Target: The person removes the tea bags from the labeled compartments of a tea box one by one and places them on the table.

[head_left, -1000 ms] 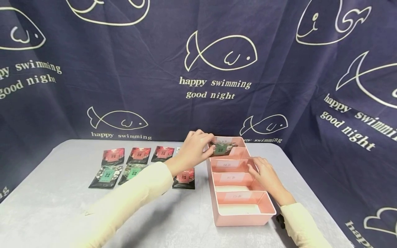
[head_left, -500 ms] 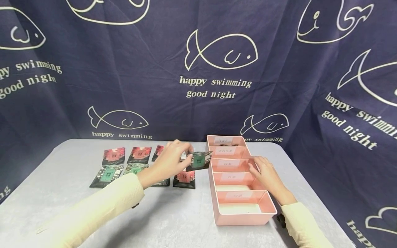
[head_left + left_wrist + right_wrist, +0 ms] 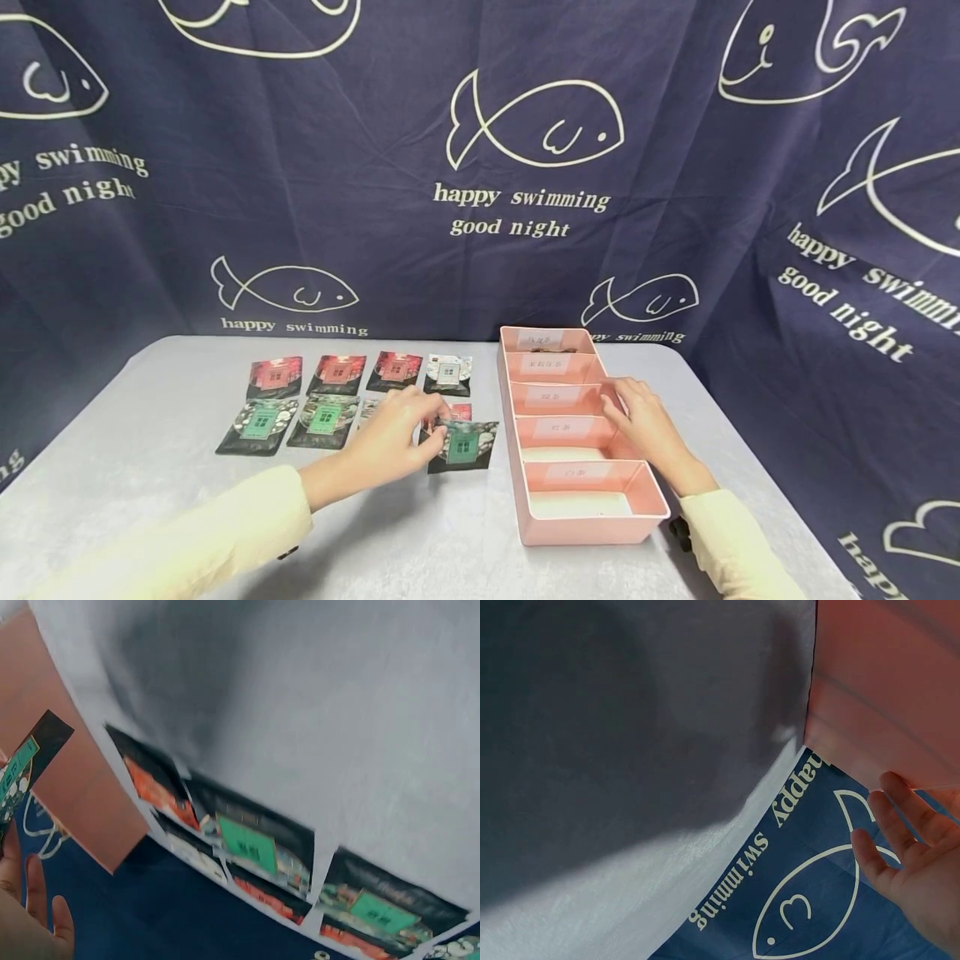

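Note:
My left hand (image 3: 390, 437) pinches a dark tea sachet (image 3: 467, 446) with a green label by its left edge. The sachet hangs in front of a red-labelled one (image 3: 459, 412) and partly hides it. In the left wrist view this tea sachet (image 3: 19, 772) shows at the left edge beside the fingers (image 3: 36, 889). My right hand (image 3: 648, 425) rests at the right rim of a long pink divided box (image 3: 592, 532). In the right wrist view its fingers (image 3: 889, 825) lie fairly straight by the box's outer wall (image 3: 885, 697).
Two rows of tea sachets lie left of the box, among them red ones (image 3: 337, 375), green-labelled ones (image 3: 324, 421) and a white floral one (image 3: 448, 375). Each compartment has a paper label (image 3: 575, 472). Something dark shows in the rear compartment. A navy fish-print curtain (image 3: 405, 283) hangs behind the table.
My left hand has drawn the green-labelled tea sachet out of the box's rear part, moving left and toward me over the front row. My right hand has stayed at the rim.

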The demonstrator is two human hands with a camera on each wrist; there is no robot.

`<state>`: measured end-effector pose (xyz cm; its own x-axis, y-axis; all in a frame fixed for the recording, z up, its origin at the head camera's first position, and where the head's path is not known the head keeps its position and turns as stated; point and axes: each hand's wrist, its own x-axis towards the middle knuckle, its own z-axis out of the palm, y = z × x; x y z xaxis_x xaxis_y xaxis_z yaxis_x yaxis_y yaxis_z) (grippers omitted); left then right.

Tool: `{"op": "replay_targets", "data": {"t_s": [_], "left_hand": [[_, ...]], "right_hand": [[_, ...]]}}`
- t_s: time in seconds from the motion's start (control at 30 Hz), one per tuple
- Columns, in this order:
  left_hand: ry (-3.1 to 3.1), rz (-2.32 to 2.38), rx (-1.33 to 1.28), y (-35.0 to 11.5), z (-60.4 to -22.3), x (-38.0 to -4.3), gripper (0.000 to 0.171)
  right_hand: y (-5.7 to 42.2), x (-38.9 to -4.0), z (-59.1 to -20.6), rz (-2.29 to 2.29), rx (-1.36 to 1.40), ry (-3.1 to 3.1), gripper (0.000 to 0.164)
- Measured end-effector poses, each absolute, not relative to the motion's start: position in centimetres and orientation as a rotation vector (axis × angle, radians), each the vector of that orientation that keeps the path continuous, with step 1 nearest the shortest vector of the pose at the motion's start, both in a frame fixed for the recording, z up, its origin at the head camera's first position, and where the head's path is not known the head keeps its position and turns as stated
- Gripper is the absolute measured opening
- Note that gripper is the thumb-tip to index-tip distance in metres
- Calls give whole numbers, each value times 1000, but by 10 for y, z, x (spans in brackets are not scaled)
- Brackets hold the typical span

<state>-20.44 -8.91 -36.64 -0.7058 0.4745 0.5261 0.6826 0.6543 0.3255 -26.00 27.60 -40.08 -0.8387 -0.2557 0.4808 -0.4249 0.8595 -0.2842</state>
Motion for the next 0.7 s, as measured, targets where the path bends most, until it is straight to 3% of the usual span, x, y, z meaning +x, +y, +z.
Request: {"op": "replay_targets", "data": {"t_s": [0.7], "left_hand": [[-2561,-864,-964,-89,-385,-168,14]], "right_hand": [[276,-260,-403,521,517,-2564,27]]}}
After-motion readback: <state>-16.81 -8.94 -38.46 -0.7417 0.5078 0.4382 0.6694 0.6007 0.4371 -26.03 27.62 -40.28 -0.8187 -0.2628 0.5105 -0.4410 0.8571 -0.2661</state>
